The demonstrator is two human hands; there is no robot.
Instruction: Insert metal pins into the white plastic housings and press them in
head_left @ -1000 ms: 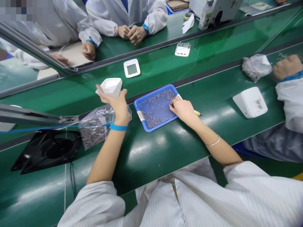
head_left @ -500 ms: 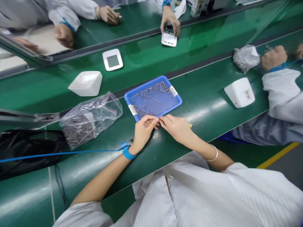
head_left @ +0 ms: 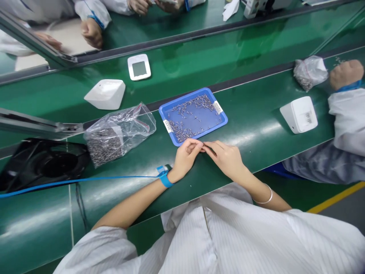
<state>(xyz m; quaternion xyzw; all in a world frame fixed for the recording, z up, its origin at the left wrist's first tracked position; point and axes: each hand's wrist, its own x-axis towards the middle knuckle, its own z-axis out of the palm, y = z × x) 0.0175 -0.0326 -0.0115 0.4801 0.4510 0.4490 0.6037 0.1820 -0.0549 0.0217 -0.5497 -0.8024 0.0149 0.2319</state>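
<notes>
My left hand (head_left: 184, 158) and my right hand (head_left: 227, 158) rest on the green belt just in front of a blue tray (head_left: 164, 116) strewn with several small metal screws. Their fingertips meet in a pinch at the tray's near edge; what they pinch is too small to make out. A blue wrist strap (head_left: 164, 177) circles my left wrist, and its blue cord (head_left: 85, 180) runs off to the left. A clear bag of screws (head_left: 118, 133) lies left of the tray. A white housing (head_left: 105, 93) sits on the belt beyond the bag.
A white display unit (head_left: 139, 67) lies on the far belt. Another white housing (head_left: 299, 114) sits at right, near a co-worker's fist (head_left: 345, 74) and a second screw bag (head_left: 309, 72). A black fan-like part (head_left: 42, 163) is at left. Other people's hands rest across the belt.
A second ago my left hand held the white housing up and my right hand was in the tray. The housing now sits on the belt and both hands meet before the tray.
</notes>
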